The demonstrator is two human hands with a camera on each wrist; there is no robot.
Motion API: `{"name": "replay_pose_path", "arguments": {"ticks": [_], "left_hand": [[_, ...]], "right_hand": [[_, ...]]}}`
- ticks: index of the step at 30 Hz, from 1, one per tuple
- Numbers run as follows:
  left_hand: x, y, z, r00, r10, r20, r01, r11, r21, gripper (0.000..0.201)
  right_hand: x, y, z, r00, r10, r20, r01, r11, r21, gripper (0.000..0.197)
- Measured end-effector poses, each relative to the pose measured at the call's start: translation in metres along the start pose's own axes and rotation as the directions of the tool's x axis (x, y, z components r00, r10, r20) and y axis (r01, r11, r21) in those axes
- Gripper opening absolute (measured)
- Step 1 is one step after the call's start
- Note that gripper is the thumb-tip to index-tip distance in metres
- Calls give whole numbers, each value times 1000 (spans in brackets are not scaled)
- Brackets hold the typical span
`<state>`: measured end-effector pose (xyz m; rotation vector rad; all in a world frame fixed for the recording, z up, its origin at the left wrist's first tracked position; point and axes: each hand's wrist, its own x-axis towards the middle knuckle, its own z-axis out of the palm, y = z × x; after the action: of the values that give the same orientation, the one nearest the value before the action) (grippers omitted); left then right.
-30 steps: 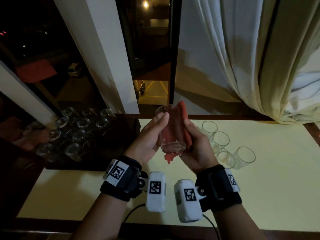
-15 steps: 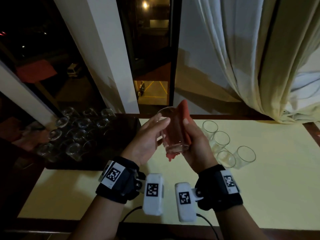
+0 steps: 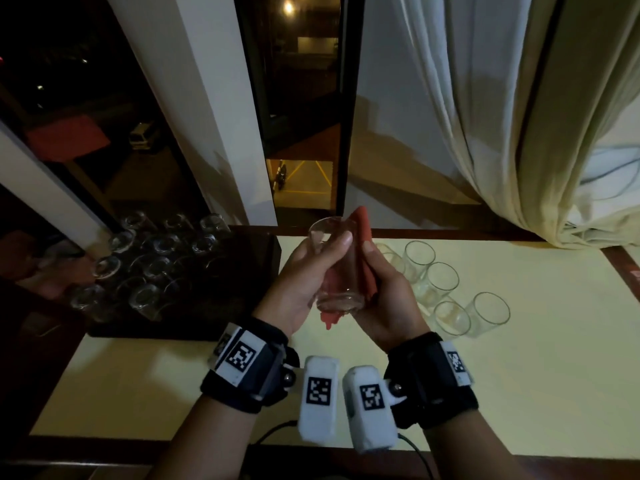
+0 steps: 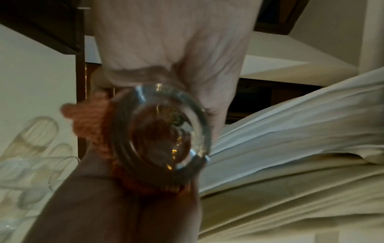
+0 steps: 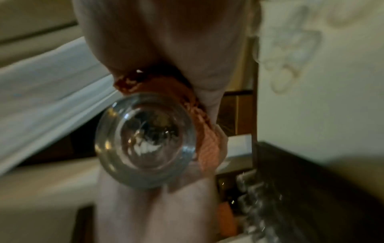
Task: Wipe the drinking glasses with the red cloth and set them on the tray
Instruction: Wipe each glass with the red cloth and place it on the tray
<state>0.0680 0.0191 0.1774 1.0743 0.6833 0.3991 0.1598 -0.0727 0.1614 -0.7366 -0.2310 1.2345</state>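
Red cloth point(image 3: 366, 258) lies pressed against a drinking glass point(image 3: 337, 268) by the right hand point(image 3: 388, 299), fingers curled round both. Left hand point(image 3: 304, 282) grips the glass's other side, above the table point(image 3: 519, 375).

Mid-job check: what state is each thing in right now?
Held glass: lifted, tilted, between both hands.
Red cloth: pressed against glass by right hand.
Left hand: grips glass.
Tray: holds many glasses.
Table glasses: lying on their sides, unwiped.

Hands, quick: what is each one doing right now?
Left hand: holds the glass, fingers curled round its side.
Right hand: grips the red cloth against the glass's other side.
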Motion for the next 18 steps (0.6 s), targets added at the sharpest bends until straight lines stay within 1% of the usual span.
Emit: {"name": "replay_pose_path", "arguments": {"ticks": [1,3,5,6,7,8,10,13,16,18], "left_hand": [[-1,2,0,1000,-11,25,11,1000,3,57],[-3,2,-7,997,-24,70,21,999,37,52],[-1,1,-14,996,-3,92,-5,996,88,40],[-2,-1,-16,996,13,88,-20,996,89,32],[-2,-2,-18,997,19,74,-25,996,82,29],[-2,-3,-18,998,20,57,-24,997,69,33],[-1,-8,-19,999,16,50,-18,999,37,49],[-1,-13,-23,994,-44,101,44,999,11,77],[-1,-17,-29,977,-102,188,102,995,12,86],[-1,-19,-33,972,-123,199,124,992,7,90]], "right_hand": [[-3,0,-1,999,44,-18,-42,997,66,51],[-6,-1,-5,996,82,-20,-80,991,112,56],[-8,-3,-10,995,100,-22,-98,993,64,57],[-10,-5,-11,993,115,-29,-114,993,27,58],[-11,-7,-11,990,131,-42,-131,991,-6,58],[-13,-9,-11,988,145,-60,-148,988,-34,57],[-15,-13,-14,981,161,-103,-171,981,-94,52],[-17,-23,-16,973,184,-138,-211,953,-218,40],[-15,-32,-15,961,213,-179,-257,925,-278,35],[-13,-32,-13,947,221,-233,-280,923,-262,38]]}}
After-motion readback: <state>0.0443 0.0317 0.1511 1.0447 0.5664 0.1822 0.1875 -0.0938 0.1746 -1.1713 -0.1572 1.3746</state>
